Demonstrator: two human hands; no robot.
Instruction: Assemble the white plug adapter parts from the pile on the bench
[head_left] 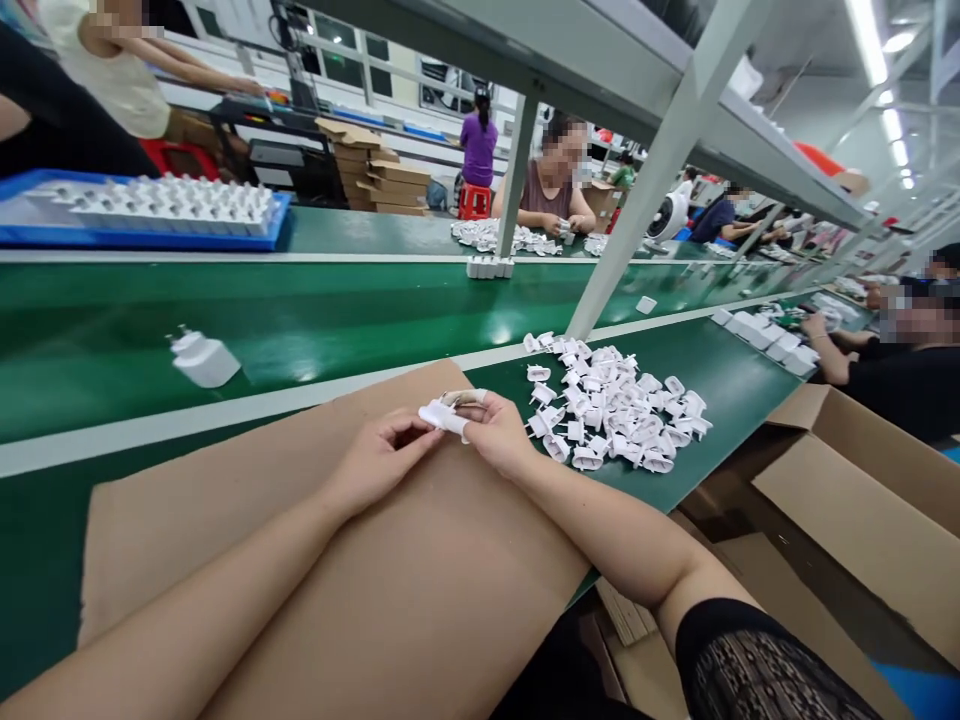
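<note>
Over a sheet of brown cardboard, my two hands meet around one small white plastic plug part. My left hand pinches its left side between thumb and fingers. On the other side, my right hand grips it, with white coverings on the thumb and a finger. The part's underside and any pins are hidden by my fingers. Just right of my right hand lies a loose heap of white plug parts on the green bench top.
A white plug adapter rests on the green conveyor. Beyond it stands a blue tray full of white pieces. A slanted metal post rises behind the heap. Open cardboard boxes are at right. Several people work nearby.
</note>
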